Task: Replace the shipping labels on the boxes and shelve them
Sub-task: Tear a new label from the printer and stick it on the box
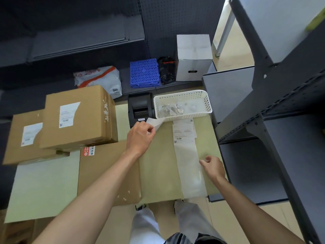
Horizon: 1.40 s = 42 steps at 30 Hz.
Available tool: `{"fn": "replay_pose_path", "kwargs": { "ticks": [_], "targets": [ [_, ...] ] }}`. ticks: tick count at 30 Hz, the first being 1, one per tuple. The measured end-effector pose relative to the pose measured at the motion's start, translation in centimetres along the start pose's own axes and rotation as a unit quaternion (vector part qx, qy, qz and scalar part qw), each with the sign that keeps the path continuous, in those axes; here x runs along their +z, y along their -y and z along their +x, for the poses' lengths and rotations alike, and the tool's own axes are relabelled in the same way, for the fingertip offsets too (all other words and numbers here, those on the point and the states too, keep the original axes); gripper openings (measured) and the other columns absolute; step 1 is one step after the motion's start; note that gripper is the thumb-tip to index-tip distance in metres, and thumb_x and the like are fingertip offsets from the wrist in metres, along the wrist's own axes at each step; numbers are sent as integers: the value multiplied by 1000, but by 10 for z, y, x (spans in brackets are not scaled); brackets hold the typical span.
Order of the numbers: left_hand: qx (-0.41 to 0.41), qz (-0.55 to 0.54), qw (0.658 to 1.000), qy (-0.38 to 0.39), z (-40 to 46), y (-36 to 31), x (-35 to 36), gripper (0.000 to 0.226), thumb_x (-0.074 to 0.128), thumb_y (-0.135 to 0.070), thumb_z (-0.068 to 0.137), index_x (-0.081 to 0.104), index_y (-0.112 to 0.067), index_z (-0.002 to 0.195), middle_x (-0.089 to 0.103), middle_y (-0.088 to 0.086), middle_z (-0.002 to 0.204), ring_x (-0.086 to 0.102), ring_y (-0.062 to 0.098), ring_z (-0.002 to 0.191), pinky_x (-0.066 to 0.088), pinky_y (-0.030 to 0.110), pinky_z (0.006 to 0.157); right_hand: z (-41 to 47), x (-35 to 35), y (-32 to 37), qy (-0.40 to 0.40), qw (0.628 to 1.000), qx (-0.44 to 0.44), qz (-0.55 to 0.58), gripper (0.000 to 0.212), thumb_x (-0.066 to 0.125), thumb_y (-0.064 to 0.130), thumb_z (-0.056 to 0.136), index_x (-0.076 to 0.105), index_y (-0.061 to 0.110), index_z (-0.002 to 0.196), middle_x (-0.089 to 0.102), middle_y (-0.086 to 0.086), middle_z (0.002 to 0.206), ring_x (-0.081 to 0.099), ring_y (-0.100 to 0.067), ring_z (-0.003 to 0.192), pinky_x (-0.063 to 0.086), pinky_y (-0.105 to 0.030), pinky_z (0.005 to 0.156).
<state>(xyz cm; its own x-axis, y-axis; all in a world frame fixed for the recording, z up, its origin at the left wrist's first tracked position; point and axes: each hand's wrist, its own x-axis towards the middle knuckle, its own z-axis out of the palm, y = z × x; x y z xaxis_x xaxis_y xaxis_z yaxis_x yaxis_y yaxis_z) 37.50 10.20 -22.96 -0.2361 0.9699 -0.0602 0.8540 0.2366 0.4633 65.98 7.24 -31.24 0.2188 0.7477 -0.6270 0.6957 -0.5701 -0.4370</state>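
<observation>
The boxes (77, 118) are matt brown cardboard. The label strip (190, 166) is thin, slightly glossy paper. The basket (182, 104) is white perforated plastic, and the printer (140, 108) black plastic.

Green table (158, 173) — boxes (75, 117), printer (140, 107), basket (182, 104), label strip (190, 166).

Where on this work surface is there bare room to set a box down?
Bare green surface lies between the flat brown box and the label strip, and a pale patch sits in front of the stacked boxes. It is crowded at the back, around the printer and white basket, where the left hand holds a label.
</observation>
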Motion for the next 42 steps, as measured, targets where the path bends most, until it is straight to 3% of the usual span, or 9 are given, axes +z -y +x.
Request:
{"fn": "replay_pose_path", "kwargs": {
  "ticks": [6,12,18,24,27,30,32,36,42],
  "targets": [
    [34,-16,999,-37,-17,-30,-23,17,65,-25,94,74,-16,83,64,-2,82,57,18,83,41,30,67,-32,-28,99,48,981,-73,174,26,68,36,88,68,12,80,75,-7,85,59,-14,65,45,-28,62],
    [107,-46,991,-68,-23,-58,-57,18,63,-28,95,70,-17,83,62,-6,81,53,13,77,45,29,68,-75,-53,202,65,953,-151,256,39,68,47,85,67,8,79,74,-5,76,50,-10,47,37,-21,43],
    [139,-65,983,-99,-21,-53,-81,21,57,-32,95,70,-20,83,61,-8,82,51,10,80,40,26,67,-80,-55,233,46,959,-186,207,14,60,8,77,64,4,64,65,-13,66,52,-18,46,40,-26,48],
    [-57,-172,974,-138,-15,-20,-97,15,70,-26,92,64,-20,104,56,-7,99,55,11,88,50,32,77,-82,-49,243,69,943,-209,251,17,58,8,89,61,5,72,56,-6,67,47,-11,55,39,-32,59],
    [-185,-232,946,-128,-15,-9,-104,34,78,-35,86,56,-25,110,57,-8,100,56,10,91,50,31,79,-78,-41,245,79,932,-200,293,22,59,8,90,61,-13,82,59,-8,73,47,-17,63,39,-34,59],
    [-254,-332,903,-102,-13,0,-107,33,80,-37,84,65,-19,107,66,-6,99,61,12,91,51,29,83,-82,-34,249,101,919,-190,332,17,59,7,92,68,-7,88,65,-13,79,47,-15,60,40,-28,55],
    [-270,-398,871,-98,-12,6,-109,22,80,-30,85,72,-15,100,72,-2,95,65,13,87,50,23,75,-85,-30,253,115,908,-178,361,14,60,6,92,70,-3,87,66,-14,81,46,-14,57,40,-24,53],
    [-269,-441,849,-107,-16,18,-114,12,76,-18,90,75,-10,99,70,-2,81,56,5,61,41,12,51,-94,-20,259,126,901,-164,380,12,60,5,92,68,5,84,60,-7,73,41,-14,54,39,-22,51],
    [-265,-440,852,-100,-27,55,-132,2,73,-18,92,75,-16,92,77,1,92,66,11,77,52,21,70,-112,11,267,124,912,-200,336,4,64,2,87,67,2,89,63,-3,71,46,-11,54,36,-20,48]
  ]
}}
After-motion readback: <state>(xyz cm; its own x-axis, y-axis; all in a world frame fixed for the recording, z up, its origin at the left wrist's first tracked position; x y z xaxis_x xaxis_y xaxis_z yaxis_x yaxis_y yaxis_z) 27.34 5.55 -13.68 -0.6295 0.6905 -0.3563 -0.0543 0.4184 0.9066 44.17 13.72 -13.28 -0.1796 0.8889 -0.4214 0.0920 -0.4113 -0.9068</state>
